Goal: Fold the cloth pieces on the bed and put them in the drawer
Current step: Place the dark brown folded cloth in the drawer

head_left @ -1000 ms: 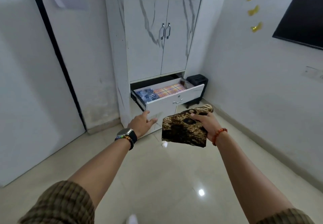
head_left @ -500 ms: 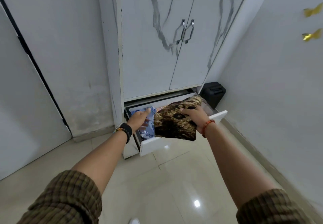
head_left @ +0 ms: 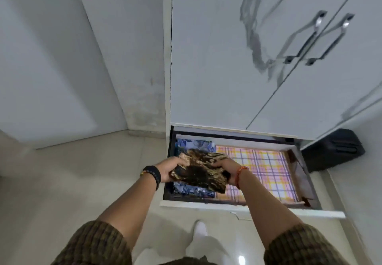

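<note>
The left hand (head_left: 168, 171) gripped the left edge of the folded brown-and-gold cloth (head_left: 199, 172), fingers curled under it and thumb on top, a dark watch band and beads at the wrist. The cloth hung just above the left end of the open drawer (head_left: 248, 209), over a folded blue floral piece (head_left: 194, 146) that lay inside; whether the two already touched could not be told. The right hand (head_left: 226, 169) clasped the opposite edge the same way, an orange bead bracelet on its wrist. Further right in the drawer lay a folded pink-and-yellow plaid cloth (head_left: 266, 169), beside the blue one. The brown piece looked light and limp, likely to sag or come unfolded if held by one corner, so a grip on both sides with fingers beneath the stack seemed the sound way to lower it flat onto the blue piece.
</note>
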